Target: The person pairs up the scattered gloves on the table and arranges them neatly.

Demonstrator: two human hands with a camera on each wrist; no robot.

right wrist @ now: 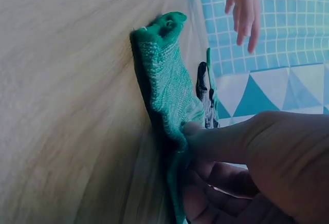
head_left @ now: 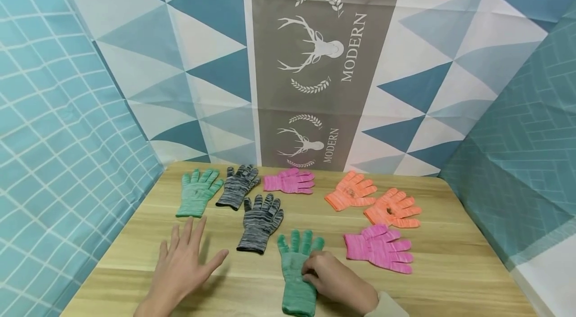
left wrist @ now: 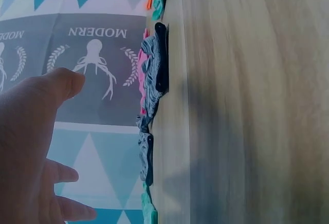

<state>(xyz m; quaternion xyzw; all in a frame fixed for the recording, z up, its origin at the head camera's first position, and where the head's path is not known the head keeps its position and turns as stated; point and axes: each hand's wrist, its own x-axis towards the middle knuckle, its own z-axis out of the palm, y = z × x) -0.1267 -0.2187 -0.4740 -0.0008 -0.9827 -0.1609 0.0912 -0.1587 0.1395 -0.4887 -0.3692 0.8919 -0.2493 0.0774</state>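
Note:
My right hand (head_left: 337, 279) pinches the palm area of a darker green knit glove (head_left: 294, 277) at the front of the table. In the right wrist view, the thumb and curled fingers grip the fabric of that glove (right wrist: 172, 80), its cuff lying toward the top. Fingers spread, my left hand (head_left: 184, 262) hovers over the wood with nothing in it. Just beyond its fingertips lies a light green glove (head_left: 197, 194). A black-and-grey striped glove (head_left: 260, 224) lies to the right of the left hand, and another striped glove (head_left: 237, 189) is behind it.
On the wooden table (head_left: 234, 282), a pink glove (head_left: 290, 182) lies at the back middle. Two orange gloves (head_left: 351, 192) overlap slightly at the back right, with a second pink glove (head_left: 380, 249) in front. Patterned sheets (head_left: 306, 82) wall the table's back and sides.

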